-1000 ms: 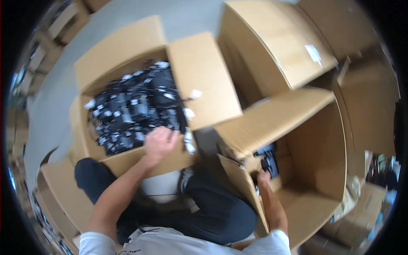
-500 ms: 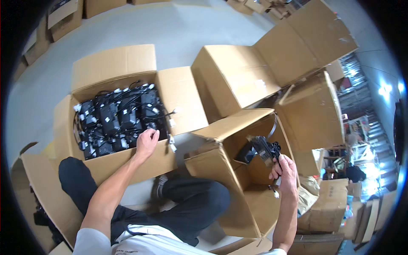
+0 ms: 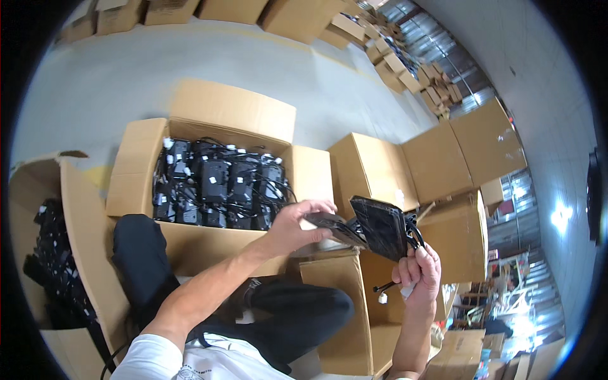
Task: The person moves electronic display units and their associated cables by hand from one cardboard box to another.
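Note:
My right hand (image 3: 419, 271) is closed round a bunch of black cables that belong to black power adapters, and a white connector (image 3: 383, 297) dangles below it. The larger black power adapter (image 3: 380, 227) stands tilted above those fingers. Thumb and fingers of my left hand (image 3: 299, 225) pinch the end of a second, flatter dark power adapter (image 3: 337, 228), just left of the first. Both adapters are above the open carton (image 3: 335, 294) on the right. In front of me, another carton (image 3: 234, 113) holds rows of black adapters (image 3: 215, 182) with tangled cables and white labels.
At the left stands a tall open carton (image 3: 95, 253) with more black adapters (image 3: 60, 259) inside. Raised carton flaps (image 3: 484, 149) rise at the right. Several closed cartons (image 3: 234, 9) line the far side of the grey floor (image 3: 215, 54). My bent knees flank the front carton.
My left hand has moved right from the front carton's edge and now grips one adapter. My right hand has lifted the adapters out of the right carton. The view has shifted.

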Demonstrator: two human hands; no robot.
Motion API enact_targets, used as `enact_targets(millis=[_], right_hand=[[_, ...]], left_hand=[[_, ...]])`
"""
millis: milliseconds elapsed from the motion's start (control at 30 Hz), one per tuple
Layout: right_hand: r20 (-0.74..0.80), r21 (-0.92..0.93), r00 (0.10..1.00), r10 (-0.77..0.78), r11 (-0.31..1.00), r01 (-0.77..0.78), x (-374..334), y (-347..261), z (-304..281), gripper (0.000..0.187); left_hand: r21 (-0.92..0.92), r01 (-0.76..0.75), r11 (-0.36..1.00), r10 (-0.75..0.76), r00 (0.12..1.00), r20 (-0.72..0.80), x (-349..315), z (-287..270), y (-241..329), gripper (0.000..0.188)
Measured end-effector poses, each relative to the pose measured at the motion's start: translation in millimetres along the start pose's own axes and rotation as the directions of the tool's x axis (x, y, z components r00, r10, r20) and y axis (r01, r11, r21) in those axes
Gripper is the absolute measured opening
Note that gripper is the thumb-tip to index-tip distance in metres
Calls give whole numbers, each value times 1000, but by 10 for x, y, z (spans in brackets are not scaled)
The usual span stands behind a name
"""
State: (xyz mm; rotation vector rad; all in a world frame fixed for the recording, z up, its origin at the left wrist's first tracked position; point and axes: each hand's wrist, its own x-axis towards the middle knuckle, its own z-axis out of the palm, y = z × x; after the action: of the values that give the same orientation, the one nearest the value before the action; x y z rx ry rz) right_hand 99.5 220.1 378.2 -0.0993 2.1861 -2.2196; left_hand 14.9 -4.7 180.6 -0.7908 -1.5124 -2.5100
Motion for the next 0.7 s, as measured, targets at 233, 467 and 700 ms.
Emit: enact_targets(millis=[233, 467, 700], right_hand=[[246, -436, 765, 595, 773, -461, 211, -112, 256, 13], [851, -83, 491, 185, 971, -222, 493, 499, 668, 11], [436, -709, 849, 300, 695, 119, 584, 551, 889, 14]], left_hand=[[-683, 191, 705, -539, 770, -342, -136, -432, 201, 35], [-318, 426, 847, -493, 854, -166, -94, -550, -94, 48], [-771, 443, 458, -703, 711, -9, -453, -734, 115, 70]])
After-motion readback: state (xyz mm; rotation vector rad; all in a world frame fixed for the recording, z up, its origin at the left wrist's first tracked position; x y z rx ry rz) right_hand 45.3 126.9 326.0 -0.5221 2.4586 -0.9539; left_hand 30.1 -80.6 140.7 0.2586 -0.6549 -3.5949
